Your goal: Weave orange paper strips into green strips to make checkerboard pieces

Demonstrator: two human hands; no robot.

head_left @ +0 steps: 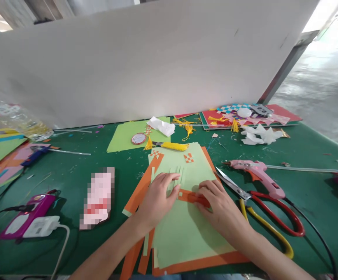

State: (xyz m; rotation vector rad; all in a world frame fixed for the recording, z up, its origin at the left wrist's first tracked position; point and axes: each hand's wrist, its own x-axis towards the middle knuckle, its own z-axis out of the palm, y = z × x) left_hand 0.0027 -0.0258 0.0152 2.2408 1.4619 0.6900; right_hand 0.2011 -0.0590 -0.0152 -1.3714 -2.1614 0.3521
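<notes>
Pale green paper (192, 237) lies in front of me with narrow upright slits cut in its middle. A short orange paper strip (187, 195) lies across it, with a small green square showing near its left end. My right hand (215, 200) has its fingers curled over the right end of this strip and grips it. At the strip's left, my left hand (161, 196) rests on the green paper, its thumb and forefinger a little apart beside the slits. Two small orange-and-green checked woven pieces (188, 158) lie on the upper part of the paper.
Large scissors (241, 192) and a pink glue gun (259, 173) lie to the right. A yellow utility knife (173, 146) lies beyond the paper, long orange strips (139, 188) and a blurred-out phone (98, 198) to the left. A power strip (31, 216) is further left.
</notes>
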